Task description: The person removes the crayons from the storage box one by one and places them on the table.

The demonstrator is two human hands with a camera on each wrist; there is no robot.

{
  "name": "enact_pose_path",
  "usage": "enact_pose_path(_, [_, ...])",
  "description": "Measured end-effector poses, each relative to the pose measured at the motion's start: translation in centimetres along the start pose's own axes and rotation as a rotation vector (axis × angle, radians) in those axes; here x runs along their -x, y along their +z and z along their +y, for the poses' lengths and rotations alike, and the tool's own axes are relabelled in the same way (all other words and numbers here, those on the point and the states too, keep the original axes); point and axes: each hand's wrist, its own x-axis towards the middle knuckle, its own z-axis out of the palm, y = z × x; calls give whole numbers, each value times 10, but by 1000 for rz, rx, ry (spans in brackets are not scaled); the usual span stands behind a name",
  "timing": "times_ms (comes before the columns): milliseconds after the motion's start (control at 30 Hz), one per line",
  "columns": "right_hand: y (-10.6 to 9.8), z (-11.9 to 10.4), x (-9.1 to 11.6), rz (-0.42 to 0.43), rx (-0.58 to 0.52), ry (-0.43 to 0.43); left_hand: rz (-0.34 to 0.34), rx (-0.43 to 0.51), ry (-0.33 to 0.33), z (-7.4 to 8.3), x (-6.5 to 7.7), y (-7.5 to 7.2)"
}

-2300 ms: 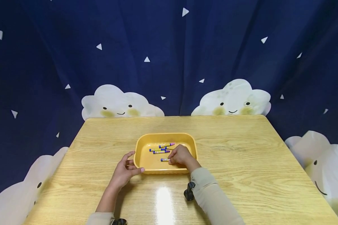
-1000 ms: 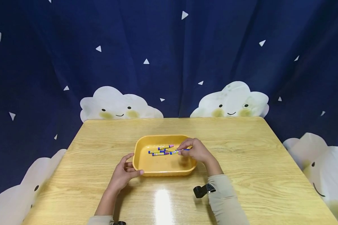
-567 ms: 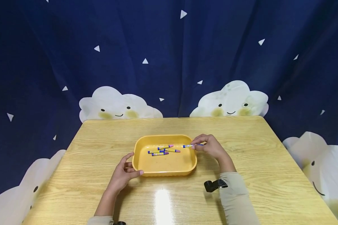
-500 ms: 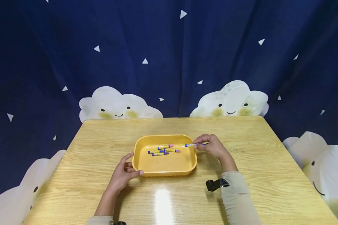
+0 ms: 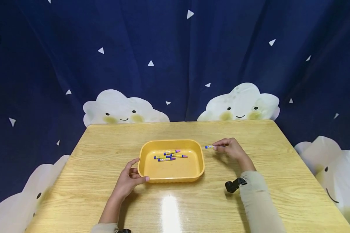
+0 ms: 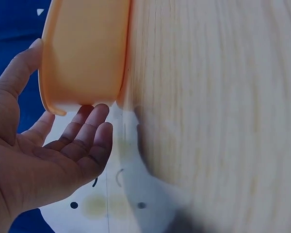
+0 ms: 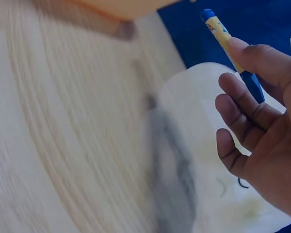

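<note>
Blue-and-yellow crayon (image 5: 209, 147) pinched between thumb and fingers, a person's right hand (image 5: 232, 150) hovers above the wooden bench (image 5: 280, 168), just right of a yellow tray (image 5: 180, 169), while the left hand (image 5: 128, 179), fingers spread, touches the tray's near left corner (four more crayons (image 5: 166, 159) lie inside)

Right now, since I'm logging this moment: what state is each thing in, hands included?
Yellow tray: upright on the table
Four crayons: lying bunched inside it
Held crayon: raised, outside the tray's right end
Left hand: holding the tray's near left corner
Right hand: pinching the held crayon
</note>
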Motion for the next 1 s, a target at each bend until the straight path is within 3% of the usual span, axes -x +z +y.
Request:
enact_pose_path(400, [-3,35,-17,6,7,125,-9,-4,-11,0,0,-1])
enact_pose_path(1000, [4,46,-32,-12,69,94,0,9,-11,0,1,0])
